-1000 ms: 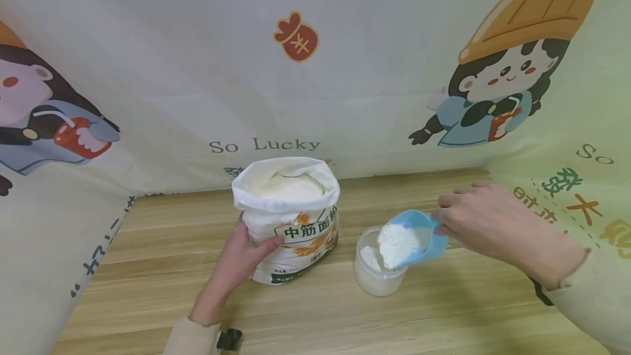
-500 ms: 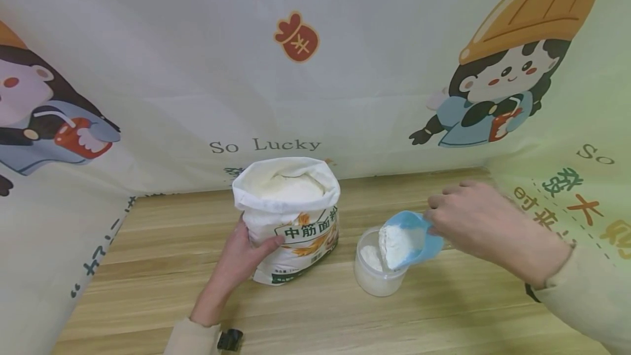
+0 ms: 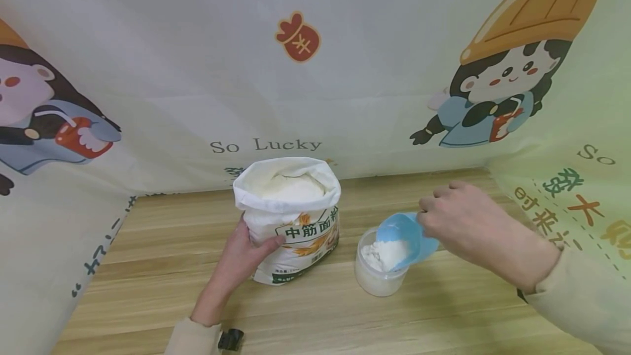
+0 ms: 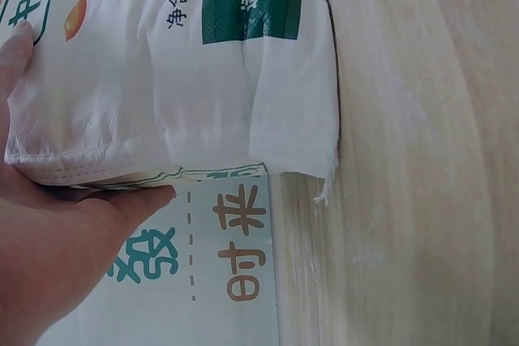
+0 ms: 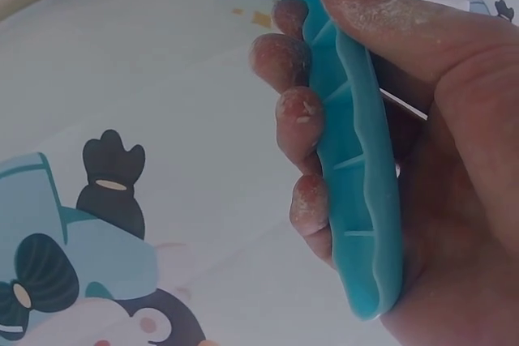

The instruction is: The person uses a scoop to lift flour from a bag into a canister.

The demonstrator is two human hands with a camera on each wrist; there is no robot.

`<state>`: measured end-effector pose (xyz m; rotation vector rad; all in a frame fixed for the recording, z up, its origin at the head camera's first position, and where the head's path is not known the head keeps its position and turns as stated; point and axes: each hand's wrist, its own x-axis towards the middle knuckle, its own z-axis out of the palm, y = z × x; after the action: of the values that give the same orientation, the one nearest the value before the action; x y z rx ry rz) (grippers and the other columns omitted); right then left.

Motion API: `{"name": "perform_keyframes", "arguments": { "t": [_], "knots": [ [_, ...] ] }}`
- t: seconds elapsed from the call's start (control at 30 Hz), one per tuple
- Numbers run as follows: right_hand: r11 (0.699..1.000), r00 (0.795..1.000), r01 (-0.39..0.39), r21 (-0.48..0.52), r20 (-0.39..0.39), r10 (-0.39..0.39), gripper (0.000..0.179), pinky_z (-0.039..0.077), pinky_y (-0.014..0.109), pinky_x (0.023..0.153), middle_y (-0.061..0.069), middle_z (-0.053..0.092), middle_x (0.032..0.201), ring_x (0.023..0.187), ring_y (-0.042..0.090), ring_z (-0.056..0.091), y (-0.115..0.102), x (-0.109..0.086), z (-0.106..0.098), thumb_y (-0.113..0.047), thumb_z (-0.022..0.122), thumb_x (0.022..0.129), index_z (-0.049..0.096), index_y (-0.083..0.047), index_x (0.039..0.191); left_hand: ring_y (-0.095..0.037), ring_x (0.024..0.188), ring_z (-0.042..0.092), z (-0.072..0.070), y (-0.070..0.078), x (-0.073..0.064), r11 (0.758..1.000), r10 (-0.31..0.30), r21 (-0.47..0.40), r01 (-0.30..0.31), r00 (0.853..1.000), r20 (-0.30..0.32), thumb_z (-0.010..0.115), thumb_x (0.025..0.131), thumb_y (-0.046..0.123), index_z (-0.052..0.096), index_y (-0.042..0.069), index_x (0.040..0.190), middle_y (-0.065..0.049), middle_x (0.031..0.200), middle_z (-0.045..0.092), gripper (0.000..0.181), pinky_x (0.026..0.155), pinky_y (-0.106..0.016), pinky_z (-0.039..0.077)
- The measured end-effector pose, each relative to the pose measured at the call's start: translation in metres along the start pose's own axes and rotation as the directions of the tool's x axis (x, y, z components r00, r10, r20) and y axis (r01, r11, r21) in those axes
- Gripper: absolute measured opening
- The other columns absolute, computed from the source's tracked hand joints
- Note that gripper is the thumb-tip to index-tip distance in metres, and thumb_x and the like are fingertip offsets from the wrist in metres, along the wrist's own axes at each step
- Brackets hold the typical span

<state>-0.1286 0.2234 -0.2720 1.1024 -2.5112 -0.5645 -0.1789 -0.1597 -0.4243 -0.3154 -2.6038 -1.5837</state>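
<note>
My left hand [image 3: 243,253] grips the left side of an open white flour bag [image 3: 296,223], its thumb across the printed front. Flour [image 3: 296,188] shows inside the rolled-down mouth. My right hand [image 3: 460,223] holds a blue scoop [image 3: 411,234], tilted over a clear round tub [image 3: 379,284] with its lip at the rim. White flour slopes from the scoop into the tub. In the right wrist view, curled fingers and a floury thumb wrap the ribbed scoop handle [image 5: 357,176]. The left wrist view has the bag's lower part [image 4: 203,103] between thumb and fingers.
A wood-grain tabletop [image 3: 315,322] lies under the bag and tub. Printed cloth [image 3: 197,70] closes off the back and both sides, close behind the bag. Black bands [image 3: 230,339] show at the cuffs.
The right hand has shifted left and tipped the scoop further. Flour has slid from it into the tub, baring more of the blue bowl. The left hand and bag stay put.
</note>
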Motion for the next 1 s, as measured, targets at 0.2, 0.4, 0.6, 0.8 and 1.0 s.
{"name": "perform_keyframes", "arguments": {
  "t": [0.2, 0.4, 0.6, 0.8, 1.0],
  "knots": [
    [0.999, 1.000, 0.010, -0.034, -0.023, -0.011, 0.027, 0.034, 0.027, 0.052, -0.004, 0.057, 0.067, 0.057, 0.014, 0.043, -0.002, 0.000, -0.002, -0.011, 0.096, 0.066, 0.071, -0.015, 0.073, -0.037, 0.126, 0.059, -0.001, 0.001, 0.000, 1.000, 0.002, -0.018, -0.002, 1.000, 0.001, 0.084, 0.088, 0.019, 0.038, 0.004, 0.149, -0.020, 0.137, 0.060, 0.077, 0.106, -0.057, 0.047],
    [1.000, 1.000, 0.008, -0.029, -0.012, -0.008, 0.027, 0.037, 0.028, 0.053, -0.005, 0.059, 0.071, 0.060, 0.015, 0.047, 0.001, -0.002, -0.002, -0.004, 0.093, 0.066, 0.071, -0.017, 0.074, -0.038, 0.126, 0.059, -0.002, 0.001, 0.000, 1.000, 0.006, -0.015, -0.006, 1.000, 0.001, 0.083, 0.088, 0.018, 0.038, 0.004, 0.150, -0.020, 0.137, 0.060, 0.078, 0.106, -0.058, 0.048],
    [0.999, 1.000, -0.022, 0.023, -0.014, 0.023, 0.019, 0.039, 0.029, 0.055, -0.008, 0.058, 0.072, 0.063, 0.014, 0.049, 0.006, -0.012, 0.005, -0.017, 0.092, 0.074, 0.073, -0.020, 0.079, -0.038, 0.125, 0.060, -0.002, 0.000, 0.001, 1.000, 0.020, -0.009, -0.020, 1.000, 0.004, 0.083, 0.088, 0.016, 0.038, 0.005, 0.150, -0.019, 0.137, 0.060, 0.077, 0.105, -0.058, 0.049],
    [0.987, 0.996, -0.088, 0.133, 0.005, 0.088, 0.020, 0.050, 0.033, 0.060, -0.009, 0.060, 0.076, 0.069, 0.016, 0.060, 0.011, -0.027, 0.013, -0.029, 0.091, 0.079, 0.077, -0.020, 0.090, -0.037, 0.127, 0.059, -0.001, -0.001, 0.001, 0.999, 0.031, -0.026, -0.031, 0.999, 0.012, 0.082, 0.089, 0.017, 0.037, 0.005, 0.150, -0.018, 0.138, 0.060, 0.077, 0.106, -0.058, 0.048],
    [0.960, 0.988, -0.143, 0.239, -0.020, 0.152, 0.021, 0.057, 0.040, 0.062, -0.010, 0.063, 0.081, 0.073, 0.017, 0.064, 0.018, -0.043, 0.020, -0.027, 0.089, 0.081, 0.077, -0.017, 0.095, -0.035, 0.127, 0.058, -0.001, 0.000, 0.000, 0.999, 0.025, -0.039, -0.024, 1.000, 0.008, 0.083, 0.089, 0.018, 0.038, 0.007, 0.150, -0.017, 0.138, 0.060, 0.076, 0.107, -0.057, 0.047]
  ]
}}
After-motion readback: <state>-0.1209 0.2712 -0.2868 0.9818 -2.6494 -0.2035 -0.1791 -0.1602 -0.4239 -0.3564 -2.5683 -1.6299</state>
